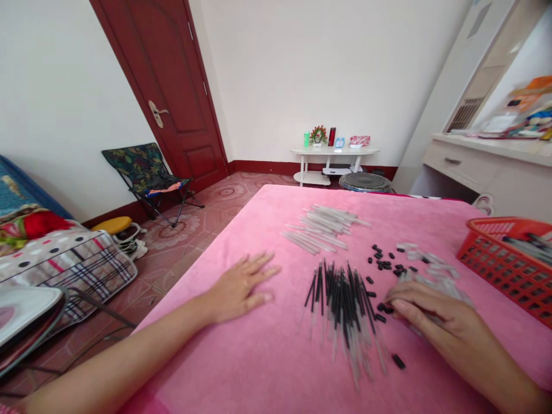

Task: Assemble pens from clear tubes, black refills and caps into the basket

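My left hand [242, 287] lies flat on the pink cloth [259, 368], fingers spread, holding nothing. My right hand [440, 319] is over the right part of the cloth, its fingers curled and pressed together; whatever is between them is hidden. Near its fingertips lie several small black plugs [383, 265] and, partly under the hand, a heap of clear plastic pieces [437, 270] like pen caps. Between my hands is a fanned pile of black-ink pen refills [345, 293]. Farther back lies a bundle of whitish translucent tubes [325, 227], resembling pen barrels.
An orange-red basket [509, 264] with pen-like sticks stands at the table's right edge. Beyond the table are a low white stand [310, 152] and a round dark-topped stool [364, 182]. A folding chair [146, 178] is by the red door [172, 80].
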Available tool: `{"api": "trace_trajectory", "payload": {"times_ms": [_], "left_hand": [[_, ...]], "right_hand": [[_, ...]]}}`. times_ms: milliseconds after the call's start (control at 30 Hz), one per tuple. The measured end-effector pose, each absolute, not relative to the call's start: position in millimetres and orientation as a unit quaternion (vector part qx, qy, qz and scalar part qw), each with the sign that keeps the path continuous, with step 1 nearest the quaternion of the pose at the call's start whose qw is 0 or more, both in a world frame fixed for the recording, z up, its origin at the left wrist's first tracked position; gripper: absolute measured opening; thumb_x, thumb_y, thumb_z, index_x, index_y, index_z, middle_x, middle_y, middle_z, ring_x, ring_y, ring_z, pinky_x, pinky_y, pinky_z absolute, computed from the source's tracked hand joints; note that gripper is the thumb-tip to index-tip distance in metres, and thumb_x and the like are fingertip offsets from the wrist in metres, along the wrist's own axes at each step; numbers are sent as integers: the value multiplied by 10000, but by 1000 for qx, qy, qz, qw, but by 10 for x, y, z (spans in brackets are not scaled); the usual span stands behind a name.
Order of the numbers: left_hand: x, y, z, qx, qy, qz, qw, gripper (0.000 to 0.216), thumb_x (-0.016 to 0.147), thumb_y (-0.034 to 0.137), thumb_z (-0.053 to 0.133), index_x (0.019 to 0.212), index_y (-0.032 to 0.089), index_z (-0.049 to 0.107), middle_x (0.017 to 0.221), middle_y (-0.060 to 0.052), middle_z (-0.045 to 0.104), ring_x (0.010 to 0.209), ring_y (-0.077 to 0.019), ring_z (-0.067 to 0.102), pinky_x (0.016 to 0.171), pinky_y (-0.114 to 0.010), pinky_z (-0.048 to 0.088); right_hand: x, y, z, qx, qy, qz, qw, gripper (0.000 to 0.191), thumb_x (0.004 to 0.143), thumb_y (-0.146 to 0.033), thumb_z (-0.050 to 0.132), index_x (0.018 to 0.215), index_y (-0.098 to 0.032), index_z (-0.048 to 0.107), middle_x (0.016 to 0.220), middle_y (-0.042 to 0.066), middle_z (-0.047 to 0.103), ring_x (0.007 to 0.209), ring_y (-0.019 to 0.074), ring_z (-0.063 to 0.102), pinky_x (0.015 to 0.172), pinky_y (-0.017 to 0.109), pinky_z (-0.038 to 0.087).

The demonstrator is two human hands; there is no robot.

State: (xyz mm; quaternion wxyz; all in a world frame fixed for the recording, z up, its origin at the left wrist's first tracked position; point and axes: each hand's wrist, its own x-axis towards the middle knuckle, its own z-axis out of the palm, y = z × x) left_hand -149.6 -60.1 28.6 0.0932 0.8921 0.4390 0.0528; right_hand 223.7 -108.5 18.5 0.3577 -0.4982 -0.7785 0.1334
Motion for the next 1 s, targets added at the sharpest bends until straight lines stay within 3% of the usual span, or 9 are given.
{"api": "trace_trajectory", "payload": {"times_ms": [100,200,333,467,567,700,833,933,1000], "left_hand": [[-1898,-112,247,770,637,24,13,586,859,539,273,1367,254,339,1461,-99,270,1334,-297,221,1039,-504,203],[-2058,348,316,710,703,6,-41,543,834,485,384,1269,172,471,1400,-168,359,1296,-330,289,1007,-497,262],[-1672,723,346,780,617,99,-42,456,888,331,283,1292,202,451,1422,-101,348,1279,-238,343,1054,-393,230],[-1271,1043,237,801,591,88,43,492,891,383,263,1353,245,364,1458,-30,294,1318,-170,275,1060,-305,218],[-1329,1230,184,767,635,81,50,503,859,485,307,1318,303,399,1441,-17,331,1314,-213,285,1050,-401,228],[-1758,1297,233,665,741,90,35,577,872,470,241,1305,133,421,1359,-202,408,1252,-348,358,962,-546,282],[-1993,1206,349,623,775,107,-1,555,859,420,326,1270,68,449,1385,-247,338,1284,-400,268,977,-585,233],[-1761,970,337,655,727,197,-64,527,876,368,314,1298,69,412,1456,-203,216,1318,-309,246,1041,-435,238],[-1493,702,231,718,655,226,-66,545,890,381,277,1336,80,362,1464,-169,224,1312,-256,278,1060,-371,227]], "right_hand": [[2234,-1080,181,-497,-778,130,361,185,810,-375,516,748,-259,646,831,64,660,782,225,613,699,324,521],[2221,-1077,190,-494,-777,138,364,188,805,-380,519,744,-255,647,813,70,661,765,230,616,676,325,529],[2206,-1076,209,-492,-783,130,357,188,807,-371,516,736,-257,648,813,62,661,767,223,622,678,309,534],[2205,-1073,215,-490,-789,116,352,170,804,-357,523,739,-264,650,789,53,664,738,211,629,658,285,540],[2215,-1077,208,-489,-790,115,352,158,806,-341,524,745,-270,651,779,45,666,729,206,632,649,272,542],[2218,-1088,200,-496,-784,128,351,166,811,-333,515,750,-268,654,789,44,665,747,207,630,669,275,539],[2170,-1087,218,-505,-775,147,351,188,825,-328,495,757,-253,654,806,50,659,761,203,619,692,279,525],[2127,-1097,250,-507,-773,164,345,219,836,-332,480,732,-226,642,799,56,652,766,198,611,696,280,512],[2118,-1114,273,-506,-774,172,338,233,843,-326,472,728,-209,638,801,57,649,779,194,605,715,282,500]]}}
